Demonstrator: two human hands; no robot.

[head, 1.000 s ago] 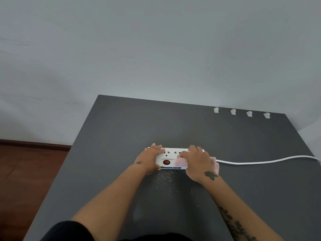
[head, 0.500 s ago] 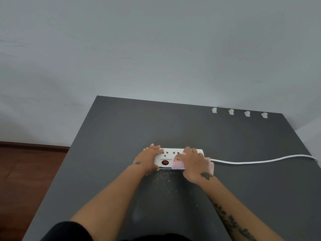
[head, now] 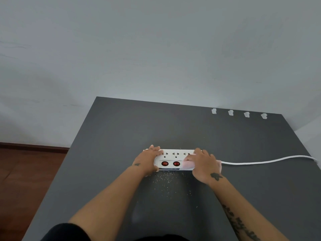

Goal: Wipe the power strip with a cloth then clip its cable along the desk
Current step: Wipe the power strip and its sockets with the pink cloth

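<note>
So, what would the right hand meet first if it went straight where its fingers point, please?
Likely nothing: beyond the strip, the right hand has only desk ahead, up to the wall.

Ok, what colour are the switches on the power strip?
Red: both switches on the white power strip show clearly in the head view.

Slightly glossy white plastic power strip point(head: 173, 156) left of right hand point(head: 205, 165); cloth point(head: 188, 164) under that hand looks soft, matt. Smooth matt dark-grey desk point(head: 121, 136) w/ pale gritty specks point(head: 166, 178) on near side of hand; cable point(head: 260, 161) to its right smooth.
</note>
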